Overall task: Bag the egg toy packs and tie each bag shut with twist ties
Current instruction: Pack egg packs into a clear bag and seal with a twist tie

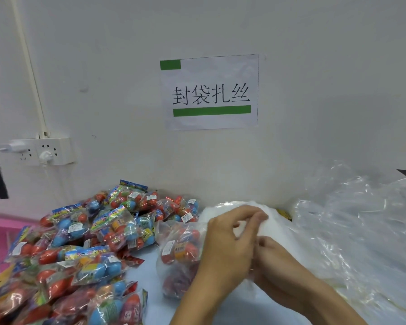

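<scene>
Both hands meet at a clear bag point(181, 249) of egg toy packs. Left hand point(227, 240) and right hand point(279, 266) pinch its gathered neck with curled fingers. Loose packs point(80, 242) lie heaped just left.

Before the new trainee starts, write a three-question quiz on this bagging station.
1. True or false: the loose egg toy packs are piled to the left of the hands.
2. What are the left hand and right hand both gripping?
A. a wall plug
B. the gathered neck of a clear bag holding egg packs
C. the paper sign
3. Fill in: the heap of empty clear bags lies to the ____ of the hands.

Key: 1 true; 2 B; 3 right.
</scene>
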`<state>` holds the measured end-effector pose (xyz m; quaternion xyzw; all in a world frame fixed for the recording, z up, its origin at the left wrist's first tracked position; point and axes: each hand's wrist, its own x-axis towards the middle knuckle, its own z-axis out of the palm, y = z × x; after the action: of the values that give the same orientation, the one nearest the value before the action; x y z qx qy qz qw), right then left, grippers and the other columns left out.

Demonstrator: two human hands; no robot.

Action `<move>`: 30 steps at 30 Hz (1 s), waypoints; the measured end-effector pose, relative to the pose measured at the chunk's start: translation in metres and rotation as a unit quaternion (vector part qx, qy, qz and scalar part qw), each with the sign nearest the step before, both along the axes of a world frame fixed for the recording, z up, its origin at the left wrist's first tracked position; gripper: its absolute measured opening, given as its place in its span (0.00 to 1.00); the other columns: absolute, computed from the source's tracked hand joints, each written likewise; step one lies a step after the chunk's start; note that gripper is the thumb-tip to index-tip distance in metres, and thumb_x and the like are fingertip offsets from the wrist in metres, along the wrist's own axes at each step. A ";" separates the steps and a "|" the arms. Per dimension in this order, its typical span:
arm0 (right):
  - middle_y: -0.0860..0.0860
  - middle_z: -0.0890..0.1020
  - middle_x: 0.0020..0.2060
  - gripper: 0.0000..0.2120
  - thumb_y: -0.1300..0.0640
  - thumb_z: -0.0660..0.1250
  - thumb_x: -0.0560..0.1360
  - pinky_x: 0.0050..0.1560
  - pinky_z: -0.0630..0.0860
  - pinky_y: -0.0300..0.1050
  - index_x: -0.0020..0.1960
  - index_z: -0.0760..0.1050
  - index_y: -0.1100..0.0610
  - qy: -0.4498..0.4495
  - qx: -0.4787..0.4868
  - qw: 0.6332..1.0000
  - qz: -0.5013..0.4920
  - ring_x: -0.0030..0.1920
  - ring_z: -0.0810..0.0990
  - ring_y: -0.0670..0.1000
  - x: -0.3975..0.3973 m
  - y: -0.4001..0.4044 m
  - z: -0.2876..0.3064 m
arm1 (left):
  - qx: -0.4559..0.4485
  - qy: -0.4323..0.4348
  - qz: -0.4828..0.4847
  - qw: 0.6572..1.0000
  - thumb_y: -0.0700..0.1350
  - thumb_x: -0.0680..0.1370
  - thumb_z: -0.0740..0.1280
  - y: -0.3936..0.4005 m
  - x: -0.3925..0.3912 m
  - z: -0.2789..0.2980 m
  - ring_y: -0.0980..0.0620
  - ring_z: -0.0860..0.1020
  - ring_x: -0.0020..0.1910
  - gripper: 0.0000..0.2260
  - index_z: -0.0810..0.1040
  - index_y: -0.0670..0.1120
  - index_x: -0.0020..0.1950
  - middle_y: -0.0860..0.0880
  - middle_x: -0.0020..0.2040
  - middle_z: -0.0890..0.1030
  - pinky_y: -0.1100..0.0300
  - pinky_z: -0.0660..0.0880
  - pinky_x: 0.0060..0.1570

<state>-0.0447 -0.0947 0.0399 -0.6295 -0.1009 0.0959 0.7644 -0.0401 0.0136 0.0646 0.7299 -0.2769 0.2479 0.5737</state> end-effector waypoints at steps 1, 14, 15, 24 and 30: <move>0.57 0.87 0.44 0.14 0.70 0.54 0.83 0.49 0.83 0.45 0.54 0.78 0.70 0.001 0.012 1.000 0.015 0.45 0.87 0.51 0.001 -0.001 0.003 | -0.034 0.003 0.012 0.999 0.41 0.80 0.68 0.003 0.002 0.002 0.59 0.82 0.46 0.08 0.85 0.47 0.44 0.57 0.42 0.85 0.67 0.76 0.48; 0.50 0.86 0.40 0.16 0.60 0.77 0.65 0.37 0.79 0.40 0.53 0.82 0.52 -0.035 -0.319 0.947 -0.017 0.37 0.85 0.48 0.005 -0.016 -0.017 | -0.294 0.008 0.088 0.952 0.50 0.78 0.65 0.033 0.017 0.011 0.52 0.85 0.45 0.08 0.83 0.49 0.46 0.52 0.43 0.86 0.58 0.82 0.47; 0.49 0.86 0.40 0.15 0.56 0.78 0.65 0.36 0.80 0.40 0.51 0.82 0.51 -0.047 -0.328 0.943 -0.017 0.37 0.85 0.47 0.005 -0.006 -0.021 | -0.298 0.010 0.087 0.950 0.50 0.78 0.65 0.033 0.017 0.011 0.51 0.85 0.45 0.08 0.83 0.49 0.46 0.51 0.43 0.86 0.56 0.82 0.47; 0.51 0.84 0.31 0.08 0.65 0.70 0.77 0.32 0.75 0.35 0.43 0.84 0.55 -0.201 -0.163 0.923 -0.286 0.30 0.81 0.47 0.010 -0.010 -0.004 | -0.378 -0.023 0.087 0.921 0.51 0.78 0.65 0.041 0.018 0.022 0.49 0.86 0.41 0.10 0.82 0.47 0.46 0.48 0.41 0.86 0.61 0.81 0.40; 0.54 0.84 0.31 0.06 0.66 0.68 0.78 0.31 0.75 0.35 0.50 0.82 0.57 -0.198 -0.111 0.926 -0.303 0.28 0.78 0.46 0.013 -0.026 0.000 | -0.299 -0.013 0.149 0.942 0.45 0.83 0.62 0.045 0.025 0.009 0.59 0.81 0.36 0.13 0.80 0.52 0.40 0.56 0.36 0.83 0.66 0.77 0.39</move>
<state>-0.0313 -0.1210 0.0398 -0.7168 -0.0439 -0.2563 0.6470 -0.0149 0.0584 0.0741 0.5544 -0.0855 0.4111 0.7185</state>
